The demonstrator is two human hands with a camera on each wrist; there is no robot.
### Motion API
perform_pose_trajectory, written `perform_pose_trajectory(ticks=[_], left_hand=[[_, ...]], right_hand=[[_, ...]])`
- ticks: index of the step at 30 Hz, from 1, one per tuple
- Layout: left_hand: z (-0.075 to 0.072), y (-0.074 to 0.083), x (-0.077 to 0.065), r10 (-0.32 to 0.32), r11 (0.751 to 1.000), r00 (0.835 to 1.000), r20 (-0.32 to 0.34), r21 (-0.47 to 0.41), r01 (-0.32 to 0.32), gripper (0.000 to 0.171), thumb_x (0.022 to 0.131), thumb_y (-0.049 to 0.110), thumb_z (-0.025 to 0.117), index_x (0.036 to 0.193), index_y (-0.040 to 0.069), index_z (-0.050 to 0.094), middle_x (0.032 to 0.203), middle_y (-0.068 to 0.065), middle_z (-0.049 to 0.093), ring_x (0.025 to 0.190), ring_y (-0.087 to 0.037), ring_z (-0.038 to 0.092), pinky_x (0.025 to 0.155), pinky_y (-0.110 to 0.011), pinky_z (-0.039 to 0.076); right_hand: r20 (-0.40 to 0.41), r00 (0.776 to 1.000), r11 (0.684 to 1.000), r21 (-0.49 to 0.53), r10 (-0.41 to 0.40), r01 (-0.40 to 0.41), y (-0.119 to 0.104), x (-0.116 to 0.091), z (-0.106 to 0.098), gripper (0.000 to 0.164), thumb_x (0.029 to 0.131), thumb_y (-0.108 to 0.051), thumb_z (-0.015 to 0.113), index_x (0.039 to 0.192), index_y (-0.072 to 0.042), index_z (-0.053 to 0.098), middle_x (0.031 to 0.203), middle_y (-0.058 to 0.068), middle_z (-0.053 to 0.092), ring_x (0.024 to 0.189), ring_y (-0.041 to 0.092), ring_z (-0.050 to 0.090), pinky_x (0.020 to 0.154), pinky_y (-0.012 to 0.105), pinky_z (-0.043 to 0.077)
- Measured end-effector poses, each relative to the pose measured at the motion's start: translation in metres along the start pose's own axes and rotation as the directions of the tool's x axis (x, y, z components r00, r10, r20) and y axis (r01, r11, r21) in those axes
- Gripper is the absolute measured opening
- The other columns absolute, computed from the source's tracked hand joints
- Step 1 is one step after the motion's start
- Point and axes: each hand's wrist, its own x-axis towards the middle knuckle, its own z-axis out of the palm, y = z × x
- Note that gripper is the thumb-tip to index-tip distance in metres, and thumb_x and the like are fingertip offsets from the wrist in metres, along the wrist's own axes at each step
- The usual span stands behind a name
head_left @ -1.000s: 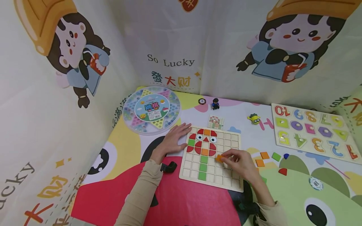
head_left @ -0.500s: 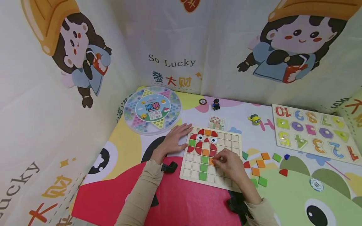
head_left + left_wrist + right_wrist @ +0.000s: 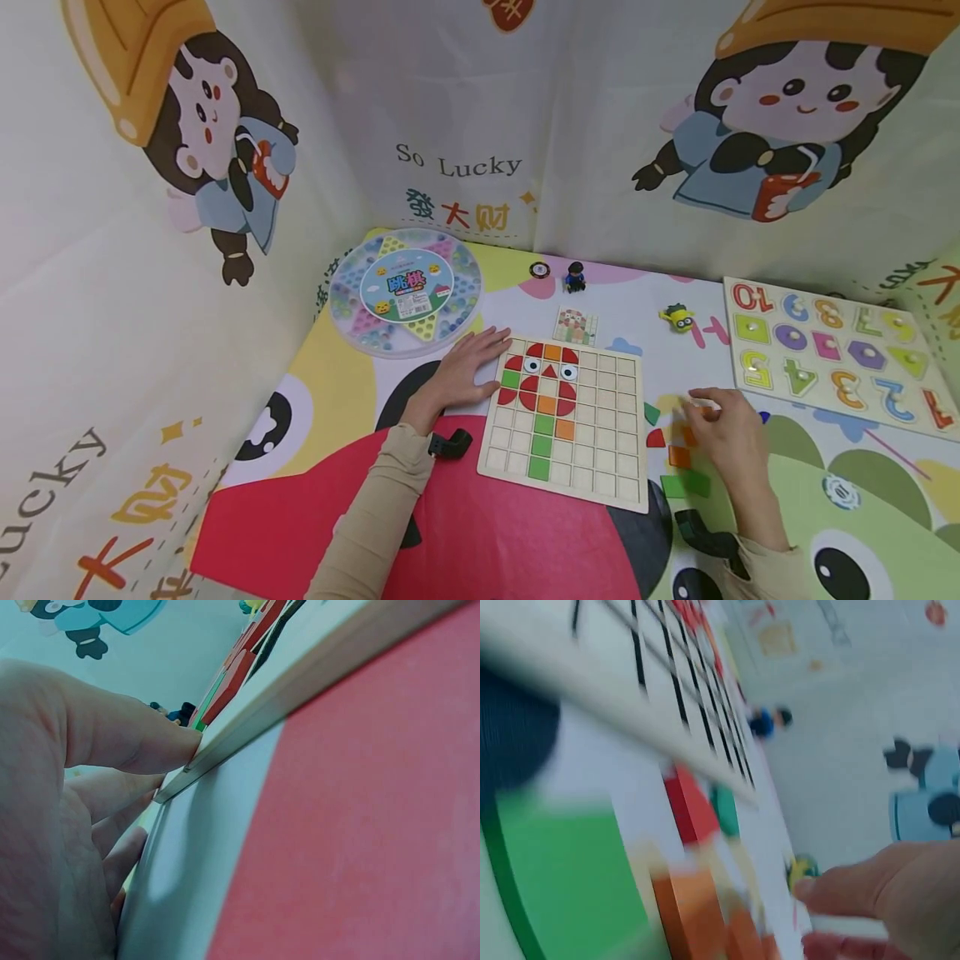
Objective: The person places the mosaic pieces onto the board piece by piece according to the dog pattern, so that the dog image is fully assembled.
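On the table lies a wooden grid board (image 3: 600, 417) with red, green and orange tiles and two eye tiles set in its left half. My left hand (image 3: 463, 371) rests along the board's upper left edge, fingers extended; the left wrist view shows its thumb (image 3: 142, 739) touching the board's side. To the right of the board, my right hand (image 3: 727, 429) is over the loose tiles, thumb and fingers spread apart near an orange tile partly hidden beneath them. Nearer its wrist lie another orange tile (image 3: 679, 457) and green tiles (image 3: 686, 485). An orange tile (image 3: 564, 429) sits beside the green column.
Behind the board are a small picture card (image 3: 575, 325), a toy figure (image 3: 575, 277) and a round chip (image 3: 539, 270). A marble game disc (image 3: 405, 292) stands back left. A number puzzle board (image 3: 840, 354) lies right, with a yellow toy (image 3: 677, 317) to its left.
My right hand has set the orange tile into the grid beside the green column, let go, and moved right to the loose tiles. My left hand has stayed at the board's edge.
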Motion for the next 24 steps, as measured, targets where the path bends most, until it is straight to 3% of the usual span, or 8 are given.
perform_pose_trajectory(ticks=[6,10,18,24], left_hand=[[-0.002,0.002,0.000,-0.007,1.000,1.000,0.016,0.005,0.007,0.074,0.086,0.033,0.060,0.151,0.005,0.039,0.159,-0.011,0.031,0.149,-0.032,0.020,0.121,-0.049,0.011],[-0.003,0.002,-0.001,-0.015,1.000,1.000,0.018,0.004,0.015,0.074,0.086,0.032,0.060,0.151,0.006,0.039,0.160,-0.010,0.030,0.149,-0.031,0.019,0.121,-0.048,0.010],[-0.002,0.002,-0.001,-0.025,1.000,1.000,0.017,0.011,0.025,0.074,0.086,0.033,0.060,0.152,0.007,0.038,0.160,-0.008,0.029,0.150,-0.029,0.017,0.122,-0.046,0.009],[-0.002,0.002,0.000,-0.020,1.000,1.000,0.016,0.012,0.020,0.074,0.086,0.032,0.060,0.152,0.007,0.038,0.160,-0.009,0.029,0.149,-0.030,0.017,0.121,-0.047,0.009]], right_hand=[[0.082,0.985,0.986,-0.078,0.153,-0.147,0.020,0.002,-0.011,0.037,0.088,-0.020,0.071,0.109,0.010,0.067,0.088,0.024,0.066,0.066,0.028,0.055,0.046,0.031,0.038],[0.087,0.982,0.985,-0.066,0.167,-0.162,0.019,0.004,-0.011,0.039,0.085,-0.019,0.074,0.109,0.010,0.067,0.091,0.025,0.067,0.069,0.029,0.056,0.051,0.031,0.039],[0.138,0.990,1.000,0.006,0.000,-0.001,0.016,0.004,-0.014,0.016,0.083,-0.012,0.077,0.087,0.001,0.067,0.078,0.012,0.067,0.070,0.028,0.060,0.053,0.029,0.042],[0.050,0.995,0.991,0.105,-0.086,0.080,-0.004,-0.005,-0.009,0.017,0.085,-0.011,0.077,0.094,0.002,0.072,0.081,0.013,0.069,0.071,0.026,0.060,0.050,0.023,0.045]])
